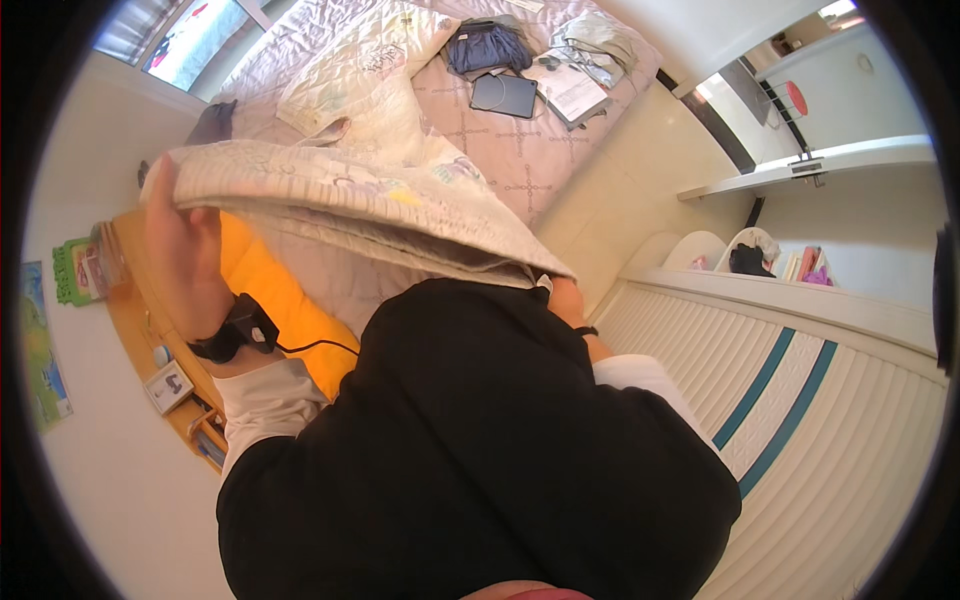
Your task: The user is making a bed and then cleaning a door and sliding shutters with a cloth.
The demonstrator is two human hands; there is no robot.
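A cream quilted blanket [360,169] with printed figures and lettering stretches across in front of me. Its near edge is lifted, and a dark gap shows between its folded layers. My left hand [184,259] grips the left end of that edge, with the thumb on the near side. At the lower right, my right hand [565,301] holds the other end; its fingers are partly hidden by the cloth. The far part of the blanket lies on a bed with a pinkish patterned cover [499,172]. An orange cushion [281,300] is below the blanket, beside my left wrist.
On the bed's far right are a tablet [504,96], papers [574,94], dark blue fabric [491,49] and pale crumpled cloth [596,45]. A wooden desk [131,300] with a picture frame [168,387] stands left. Right is a white louvred cabinet door [675,330] beneath an open shelf.
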